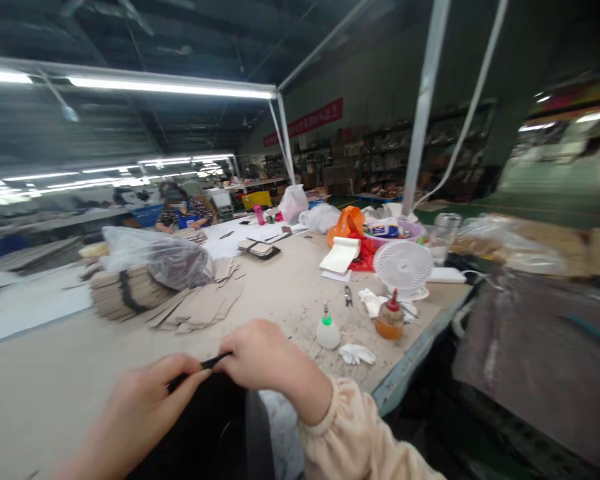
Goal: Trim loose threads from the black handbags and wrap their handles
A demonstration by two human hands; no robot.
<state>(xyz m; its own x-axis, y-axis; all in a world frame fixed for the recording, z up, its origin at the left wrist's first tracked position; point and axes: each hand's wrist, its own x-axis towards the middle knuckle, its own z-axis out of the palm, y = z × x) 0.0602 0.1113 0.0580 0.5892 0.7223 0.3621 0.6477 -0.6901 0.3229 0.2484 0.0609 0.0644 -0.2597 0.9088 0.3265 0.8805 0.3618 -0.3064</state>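
Observation:
Between both hands, at the near edge of the table, runs a narrow black strip; its exact kind does not show. My left hand pinches one end between thumb and fingers. My right hand is closed around the other end, its fingertips mostly hidden. Just beyond them lie fanned grey-brown flat pieces. To the right of my right hand are a small white bottle with a green collar and a crumpled white cloth.
A banded stack of pieces sits under clear plastic at left. Rightward stand an amber bottle, a white fan, a notepad and small snips. Another person sits across the table. A metal post rises at right.

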